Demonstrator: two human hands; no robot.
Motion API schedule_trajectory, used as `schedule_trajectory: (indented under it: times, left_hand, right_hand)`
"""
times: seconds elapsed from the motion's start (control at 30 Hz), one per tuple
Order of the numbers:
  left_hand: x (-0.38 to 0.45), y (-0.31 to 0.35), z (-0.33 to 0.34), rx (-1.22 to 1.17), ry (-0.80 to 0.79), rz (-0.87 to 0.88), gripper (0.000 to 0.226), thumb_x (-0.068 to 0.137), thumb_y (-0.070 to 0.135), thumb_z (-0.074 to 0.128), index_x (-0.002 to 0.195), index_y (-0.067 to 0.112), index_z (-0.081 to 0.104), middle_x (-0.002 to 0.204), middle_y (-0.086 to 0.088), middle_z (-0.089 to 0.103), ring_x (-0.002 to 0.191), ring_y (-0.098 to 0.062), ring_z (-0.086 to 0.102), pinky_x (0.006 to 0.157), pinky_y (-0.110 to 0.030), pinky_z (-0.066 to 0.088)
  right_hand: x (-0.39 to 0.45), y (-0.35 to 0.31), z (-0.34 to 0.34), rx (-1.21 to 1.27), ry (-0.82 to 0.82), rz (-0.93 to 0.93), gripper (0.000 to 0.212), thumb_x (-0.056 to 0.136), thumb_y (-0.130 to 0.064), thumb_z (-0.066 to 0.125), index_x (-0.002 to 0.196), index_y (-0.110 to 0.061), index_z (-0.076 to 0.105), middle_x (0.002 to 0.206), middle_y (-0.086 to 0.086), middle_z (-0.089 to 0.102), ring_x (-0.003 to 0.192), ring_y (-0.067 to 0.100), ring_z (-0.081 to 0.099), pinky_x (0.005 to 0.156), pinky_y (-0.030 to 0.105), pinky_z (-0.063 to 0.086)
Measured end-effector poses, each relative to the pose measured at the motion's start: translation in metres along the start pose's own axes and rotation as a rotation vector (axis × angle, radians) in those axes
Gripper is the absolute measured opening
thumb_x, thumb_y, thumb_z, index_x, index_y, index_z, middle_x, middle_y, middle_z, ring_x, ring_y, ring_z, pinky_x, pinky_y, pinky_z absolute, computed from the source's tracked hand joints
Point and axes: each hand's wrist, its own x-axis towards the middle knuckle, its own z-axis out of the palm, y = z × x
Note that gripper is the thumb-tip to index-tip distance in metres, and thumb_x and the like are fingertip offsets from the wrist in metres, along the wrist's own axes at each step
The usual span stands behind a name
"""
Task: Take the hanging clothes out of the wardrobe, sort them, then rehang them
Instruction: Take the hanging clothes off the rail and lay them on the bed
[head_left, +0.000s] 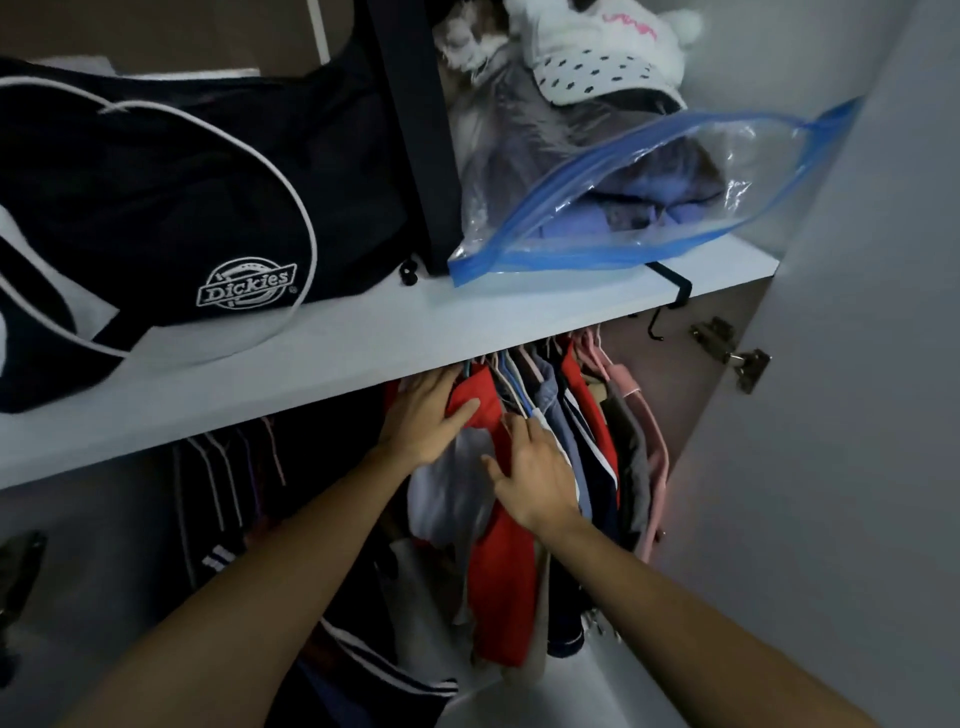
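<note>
Fingers (457, 410) of the left hand (421, 421) lie spread and flat against a red garment (501, 566) at centre frame, just under the front edge of the white shelf (332, 358); the right hand (535, 475), also loose and gripping nothing, presses into the hanging clothes (587, 441) beside it. These crowd the rail's right half, near the side wall. Left of the hands, dark garments (223, 483) hang apart. A black bag (156, 208) overhangs the shelf edge.
</note>
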Motion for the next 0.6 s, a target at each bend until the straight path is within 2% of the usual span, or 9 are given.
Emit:
schedule_trajectory:
  times: [0.17,0.27,0.37,0.5,0.53,0.6]
  left_hand:
    - [0.023,-0.007,0.032,0.026,0.054,0.007,0.091,0.089,0.077,0.035,0.154,0.015,0.045,0.147,-0.011,0.054,0.139,-0.034,0.047,0.114,-0.053,0.040]
    - [0.030,-0.011,0.045,0.004,0.130,0.018,0.087,0.088,0.076,0.041,0.142,0.009,0.054,0.130,-0.015,0.058,0.127,-0.037,0.052,0.106,-0.050,0.044]
    - [0.035,-0.010,0.053,-0.028,0.199,-0.008,0.083,0.084,0.077,0.046,0.128,0.008,0.059,0.123,-0.015,0.059,0.119,-0.036,0.053,0.100,-0.047,0.046]
    - [0.041,-0.009,0.052,-0.085,0.220,-0.032,0.080,0.080,0.077,0.049,0.119,0.008,0.060,0.121,-0.015,0.059,0.116,-0.037,0.052,0.096,-0.048,0.045]
    - [0.041,-0.010,0.051,-0.101,0.227,-0.021,0.079,0.080,0.076,0.050,0.120,0.009,0.061,0.122,-0.015,0.060,0.117,-0.037,0.052,0.097,-0.048,0.045]
    - [0.039,-0.013,0.049,-0.119,0.238,0.002,0.078,0.080,0.075,0.052,0.122,0.010,0.061,0.124,-0.014,0.062,0.118,-0.036,0.052,0.099,-0.047,0.045]
  right_hand:
    - [0.011,0.004,0.016,-0.054,0.069,-0.027,0.045,0.100,-0.046,0.057,0.130,-0.013,0.053,0.128,0.011,0.061,0.123,0.032,0.055,0.097,0.047,0.051]
    - [0.017,-0.002,0.028,-0.115,0.154,-0.031,0.044,0.099,-0.046,0.057,0.124,-0.010,0.057,0.113,0.012,0.069,0.111,0.034,0.062,0.093,0.048,0.049]
    - [0.021,-0.005,0.039,-0.157,0.205,-0.014,0.046,0.098,-0.047,0.058,0.123,-0.008,0.061,0.100,0.012,0.073,0.101,0.033,0.066,0.094,0.048,0.048]
    - [0.023,-0.002,0.049,-0.192,0.273,-0.043,0.030,0.095,-0.039,0.068,0.086,-0.011,0.069,0.067,0.011,0.069,0.073,0.034,0.068,0.079,0.044,0.051]
    - [0.025,0.000,0.050,-0.180,0.304,-0.042,0.029,0.096,-0.037,0.068,0.081,-0.011,0.069,0.061,0.011,0.067,0.066,0.033,0.067,0.077,0.043,0.051]
    - [0.028,0.004,0.050,-0.141,0.298,-0.038,0.034,0.103,-0.037,0.058,0.083,-0.012,0.069,0.061,0.009,0.066,0.061,0.031,0.065,0.081,0.044,0.051]
